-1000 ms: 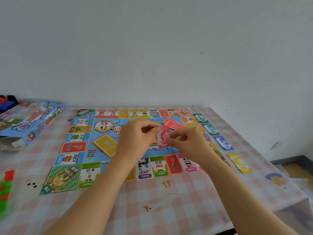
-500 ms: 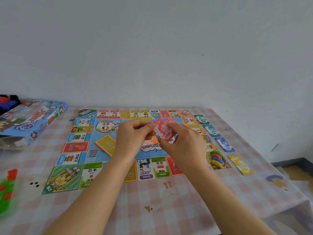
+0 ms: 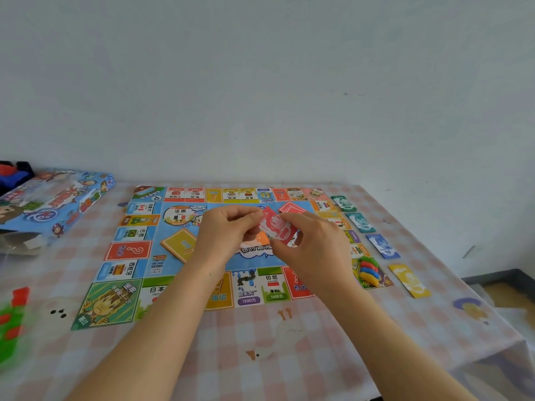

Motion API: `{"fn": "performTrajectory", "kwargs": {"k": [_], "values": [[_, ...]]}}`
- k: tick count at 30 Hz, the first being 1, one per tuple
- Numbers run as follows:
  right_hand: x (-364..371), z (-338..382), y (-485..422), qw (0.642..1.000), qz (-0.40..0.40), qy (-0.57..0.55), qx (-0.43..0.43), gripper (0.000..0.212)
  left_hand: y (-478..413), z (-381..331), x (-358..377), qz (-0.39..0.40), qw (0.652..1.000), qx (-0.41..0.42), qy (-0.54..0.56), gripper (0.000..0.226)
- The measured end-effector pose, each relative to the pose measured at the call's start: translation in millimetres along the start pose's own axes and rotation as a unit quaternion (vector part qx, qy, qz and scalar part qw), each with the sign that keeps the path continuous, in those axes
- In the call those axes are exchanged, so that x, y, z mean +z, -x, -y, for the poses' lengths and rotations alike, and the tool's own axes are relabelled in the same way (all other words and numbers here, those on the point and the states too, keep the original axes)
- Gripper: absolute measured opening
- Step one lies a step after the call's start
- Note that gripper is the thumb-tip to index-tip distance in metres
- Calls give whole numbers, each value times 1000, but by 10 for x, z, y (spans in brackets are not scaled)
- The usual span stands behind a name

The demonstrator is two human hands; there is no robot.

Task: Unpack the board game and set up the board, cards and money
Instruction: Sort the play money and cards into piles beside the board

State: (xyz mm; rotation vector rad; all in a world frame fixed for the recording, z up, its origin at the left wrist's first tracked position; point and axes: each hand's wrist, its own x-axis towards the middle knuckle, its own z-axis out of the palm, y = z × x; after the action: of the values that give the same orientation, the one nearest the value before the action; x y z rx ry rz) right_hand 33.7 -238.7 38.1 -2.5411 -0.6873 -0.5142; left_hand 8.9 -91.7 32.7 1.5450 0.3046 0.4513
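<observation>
The colourful game board (image 3: 136, 253) lies flat on the checked tablecloth. Above its middle, my left hand (image 3: 228, 235) and my right hand (image 3: 315, 250) both pinch a small stack of red money notes (image 3: 276, 228), held tilted. A yellow card pile (image 3: 181, 244) and a red card pile (image 3: 291, 208) rest on the board's centre. Along the board's right side lie separate money piles: green (image 3: 343, 203), teal (image 3: 360, 222), blue (image 3: 383, 246) and yellow (image 3: 409, 280). Coloured game pieces (image 3: 369, 270) sit on the board's near right corner.
The blue game box (image 3: 55, 204) lies at the far left of the table, with clear plastic wrap beside it. Red and green plastic pieces (image 3: 13, 316) sit blurred at the left edge. The table's right edge (image 3: 463, 285) drops off just beyond the money piles.
Both hands have lifted the red notes slightly and turned them from nearly upright to tilted. The hands stay together over the board's centre.
</observation>
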Motion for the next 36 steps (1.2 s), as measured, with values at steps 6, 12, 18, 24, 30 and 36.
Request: {"fn": "performTrajectory", "kwargs": {"k": [6, 12, 18, 24, 30, 36], "values": [[-94, -19, -13, 985, 55, -157, 52, 40, 0, -14, -39, 5, 999, 32, -35, 8], [-357, -225, -1, 926, 69, -332, 167, 6, 57, -77, 77, 32, 997, 54, -54, 10], [-571, -413, 50, 911, 73, -354, 200, 5, 72, -200, 334, 64, 992, 67, -86, 13], [-821, -819, 69, 888, 8, -384, 253, 10, 141, -332, 783, 71, 986, 103, -111, 3], [-1019, -1428, -16, 880, -79, -342, 319, 13, 161, -421, 1189, 97, 978, 119, -141, 5], [-972, -1785, -211, 888, -91, -286, 350, 24, 95, -359, 1434, 120, 964, 139, -191, 12]]}}
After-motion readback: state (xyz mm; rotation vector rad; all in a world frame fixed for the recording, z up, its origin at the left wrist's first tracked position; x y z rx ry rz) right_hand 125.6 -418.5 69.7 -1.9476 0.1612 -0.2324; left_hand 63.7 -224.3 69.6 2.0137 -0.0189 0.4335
